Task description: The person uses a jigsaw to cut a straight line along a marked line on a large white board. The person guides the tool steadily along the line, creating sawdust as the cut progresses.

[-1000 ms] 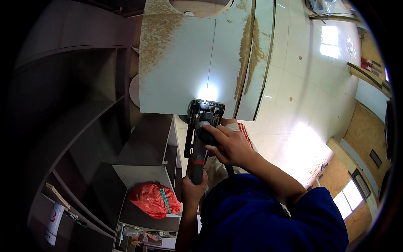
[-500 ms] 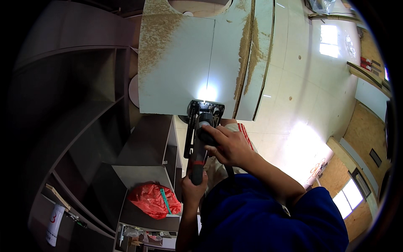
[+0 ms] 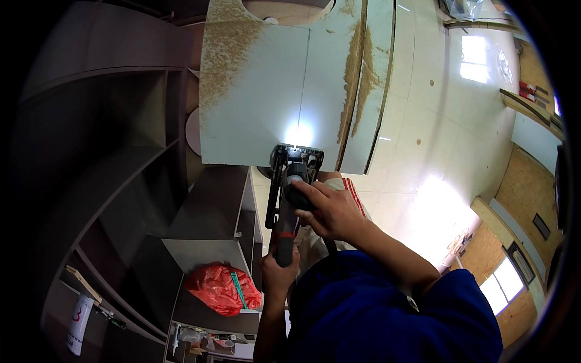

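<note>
A black and grey jigsaw (image 3: 289, 209) with a red band lies in line with a pencil line on a pale board (image 3: 260, 109). Its base plate is at the board's near edge, and its lamp throws a bright spot along the line. My left hand (image 3: 278, 272) is wrapped round the rear end of the jigsaw. From the right, my right hand (image 3: 333, 209) grips the front knob of the tool, fingers curled over it. The blade is hidden under the tool.
Sawdust lies on the board's left side and along a long strip (image 3: 376, 91) at its right. Dark cabinet shelves (image 3: 121, 175) stand at the left. A red plastic bag (image 3: 221, 289) and a white tube (image 3: 78, 323) rest in them. Pale floor (image 3: 436, 133) stretches to the right.
</note>
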A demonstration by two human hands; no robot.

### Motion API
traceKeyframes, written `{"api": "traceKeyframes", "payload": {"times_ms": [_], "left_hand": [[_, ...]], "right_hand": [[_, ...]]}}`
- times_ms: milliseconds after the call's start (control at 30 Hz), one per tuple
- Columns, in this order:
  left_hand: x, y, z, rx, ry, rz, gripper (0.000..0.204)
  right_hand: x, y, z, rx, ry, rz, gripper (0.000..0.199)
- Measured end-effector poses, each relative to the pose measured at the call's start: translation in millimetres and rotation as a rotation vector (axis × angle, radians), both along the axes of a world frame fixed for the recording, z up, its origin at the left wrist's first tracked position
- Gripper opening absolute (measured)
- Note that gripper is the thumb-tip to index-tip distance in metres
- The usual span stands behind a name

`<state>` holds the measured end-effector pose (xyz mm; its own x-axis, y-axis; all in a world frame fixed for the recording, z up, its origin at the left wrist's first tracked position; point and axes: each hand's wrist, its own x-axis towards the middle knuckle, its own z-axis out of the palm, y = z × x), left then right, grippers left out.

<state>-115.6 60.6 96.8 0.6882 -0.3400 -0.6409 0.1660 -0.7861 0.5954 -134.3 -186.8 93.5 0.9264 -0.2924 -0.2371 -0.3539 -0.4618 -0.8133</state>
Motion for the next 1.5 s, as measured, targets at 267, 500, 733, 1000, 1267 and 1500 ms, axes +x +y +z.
{"api": "traceKeyframes", "payload": {"times_ms": [267, 500, 733, 1000, 1267, 1500], "left_hand": [[2.3, -0.8, 3.2, 0.031, 0.016, -0.016, 0.032], [4.4, -1.8, 8.2, 0.026, 0.038, -0.016, 0.032], [11.4, 0.0, 7.8, -0.01, 0.004, -0.068, 0.03], [10.8, -2.2, 12.7, 0.042, 0.014, -0.059, 0.032], [9.7, -6.9, 17.0, 0.102, 0.054, -0.057, 0.034], [7.5, -12.2, 20.6, 0.136, 0.035, -0.047, 0.036]], "right_hand": [[-1.2, 2.0, -0.2, 0.019, 0.008, -0.009, 0.063], [-0.7, 4.8, 0.0, 0.022, -0.008, -0.005, 0.063], [1.2, 4.2, 9.3, 0.078, 0.077, -0.011, 0.062], [-1.1, 5.6, 5.4, 0.024, 0.019, -0.013, 0.065], [-3.4, 5.3, 6.5, 0.046, 0.044, -0.015, 0.065], [-1.9, 1.4, 9.6, 0.041, 0.041, 0.007, 0.063]]}}
